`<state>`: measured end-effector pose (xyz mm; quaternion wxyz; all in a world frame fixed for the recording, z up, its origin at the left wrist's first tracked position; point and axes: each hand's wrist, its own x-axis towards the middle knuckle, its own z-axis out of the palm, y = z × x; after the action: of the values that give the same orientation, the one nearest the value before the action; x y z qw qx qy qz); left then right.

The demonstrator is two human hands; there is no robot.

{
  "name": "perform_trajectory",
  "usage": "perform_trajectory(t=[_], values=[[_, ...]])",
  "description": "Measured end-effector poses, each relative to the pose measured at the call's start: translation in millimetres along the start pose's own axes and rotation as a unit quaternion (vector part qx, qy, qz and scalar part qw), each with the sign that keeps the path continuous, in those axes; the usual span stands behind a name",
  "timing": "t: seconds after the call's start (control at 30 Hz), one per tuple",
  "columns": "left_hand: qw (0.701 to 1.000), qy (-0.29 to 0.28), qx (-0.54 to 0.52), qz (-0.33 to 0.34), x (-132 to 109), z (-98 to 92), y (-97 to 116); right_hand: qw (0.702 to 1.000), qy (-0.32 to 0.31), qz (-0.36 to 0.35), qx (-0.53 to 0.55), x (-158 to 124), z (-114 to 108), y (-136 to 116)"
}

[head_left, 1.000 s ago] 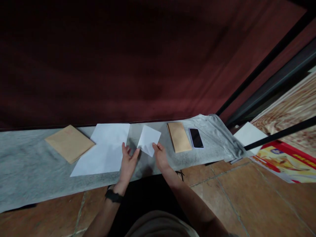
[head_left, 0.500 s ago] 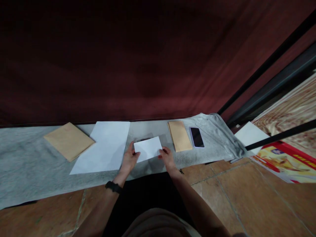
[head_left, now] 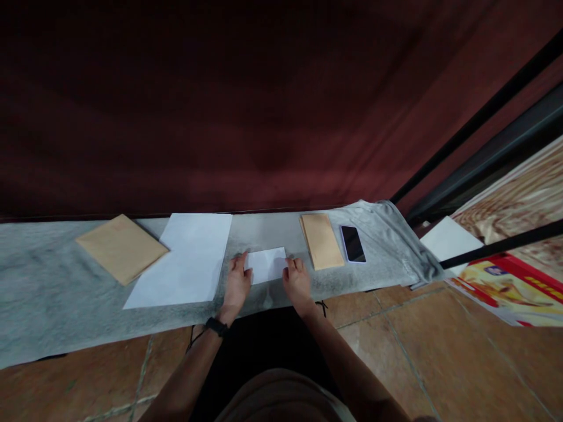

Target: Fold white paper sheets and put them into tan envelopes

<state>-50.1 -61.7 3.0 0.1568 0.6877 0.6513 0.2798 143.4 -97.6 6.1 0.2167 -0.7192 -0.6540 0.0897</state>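
A small white folded sheet of paper [head_left: 266, 265] lies low on the grey cloth in front of me. My left hand [head_left: 238, 283] grips its left end, with the thumb on the near side and the fingers at the far left corner. At the right end, my right hand [head_left: 297, 285] has its fingers curled over the edge. A large stack of white paper [head_left: 187, 258] is to the left of my left hand. To the right of my right hand lie several brown envelopes [head_left: 322, 241].
The long bench under the grey cloth [head_left: 48, 287] runs along a dark red wall [head_left: 246, 135]. A brown envelope [head_left: 122, 249] overlaps the paper stack's left side. A phone [head_left: 353, 244] lies at the right. Beyond the bench's right end are black bars [head_left: 505, 245] and a red-yellow box [head_left: 510, 287].
Both hands have lowered the folded paper onto the cloth and levelled it. My fingers now press at its ends instead of holding it raised.
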Motion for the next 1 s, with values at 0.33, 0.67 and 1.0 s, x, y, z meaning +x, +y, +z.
perform_trajectory(t=[0.33,0.67,1.0], values=[[0.949,-0.103,0.179,0.239,-35,31.1,25,0.981,-0.025,-0.193,0.009,5,36,-16],[0.952,-0.089,0.175,0.234,-29,22.4,8,0.983,-0.017,-0.172,-0.064,17,33,8],[0.945,-0.123,0.178,0.244,-23,8.9,-17,0.986,0.013,-0.155,-0.064,7,24,27]])
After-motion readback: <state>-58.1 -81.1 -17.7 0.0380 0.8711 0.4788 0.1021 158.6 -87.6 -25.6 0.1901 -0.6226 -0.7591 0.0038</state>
